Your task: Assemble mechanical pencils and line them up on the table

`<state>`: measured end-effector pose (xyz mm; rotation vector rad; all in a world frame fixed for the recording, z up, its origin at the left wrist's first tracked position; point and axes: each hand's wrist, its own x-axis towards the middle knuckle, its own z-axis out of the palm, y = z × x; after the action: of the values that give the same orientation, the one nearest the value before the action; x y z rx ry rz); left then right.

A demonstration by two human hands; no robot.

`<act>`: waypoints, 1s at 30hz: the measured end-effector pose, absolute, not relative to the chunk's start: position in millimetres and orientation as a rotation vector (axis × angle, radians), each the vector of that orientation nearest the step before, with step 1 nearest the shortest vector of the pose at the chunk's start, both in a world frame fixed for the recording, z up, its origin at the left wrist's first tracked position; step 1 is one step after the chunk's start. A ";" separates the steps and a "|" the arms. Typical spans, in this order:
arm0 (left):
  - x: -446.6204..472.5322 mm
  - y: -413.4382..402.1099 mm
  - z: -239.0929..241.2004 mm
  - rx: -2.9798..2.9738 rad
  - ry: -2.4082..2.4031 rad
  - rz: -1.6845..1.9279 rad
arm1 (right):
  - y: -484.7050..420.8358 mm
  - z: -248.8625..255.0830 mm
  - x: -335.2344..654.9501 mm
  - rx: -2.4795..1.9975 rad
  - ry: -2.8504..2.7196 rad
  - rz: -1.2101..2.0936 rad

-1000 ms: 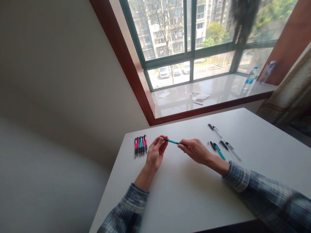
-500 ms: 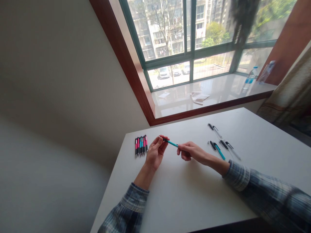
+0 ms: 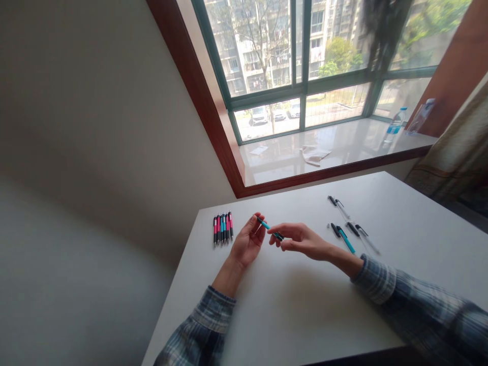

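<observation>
My left hand [image 3: 246,244] pinches the black-grip end of a teal pen [image 3: 266,225] between thumb and fingers above the white table. The pen slants down to the right, its dark clip end close to my right hand [image 3: 299,239]. That hand is open, thumb and fingers apart; its index finger lies along the barrel, seemingly touching it. Left of my hands, several pink and teal pens [image 3: 222,229] lie side by side in a row. To the right, a capped-looking black piece [image 3: 335,230] rests beside a teal barrel [image 3: 346,240] with a black clip.
Clear pens or barrels [image 3: 367,239] with black parts [image 3: 352,229] lie on the white table [image 3: 297,315], another such pair [image 3: 337,204] behind them. A tiny grey piece [image 3: 328,225] is nearby. Beyond, the window sill [image 3: 278,168] holds a cloth [image 3: 314,154] and a water bottle [image 3: 395,125].
My right hand has loosened its pinch on the pen's end; its fingers have spread and the clip end now shows. The pen tilts more steeply, still in my left hand.
</observation>
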<state>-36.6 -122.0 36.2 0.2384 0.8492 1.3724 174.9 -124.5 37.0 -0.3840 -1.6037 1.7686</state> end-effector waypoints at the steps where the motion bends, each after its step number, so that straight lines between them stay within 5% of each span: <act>1: -37.3 -122.4 35.8 0.251 0.833 1.347 | -124.9 36.9 174.4 -0.376 -1.623 1.752; 16: -34.8 -127.2 28.5 0.404 0.878 1.277 | -120.5 42.0 175.5 -0.484 -1.425 1.607; 30: -18.7 -148.0 38.2 1.582 1.275 1.400 | -100.7 21.9 176.9 -0.773 -0.645 1.801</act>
<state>-18.7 -148.0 38.2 1.5817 1.2754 1.4001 176.9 -100.7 21.9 -0.7734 -0.6452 1.8006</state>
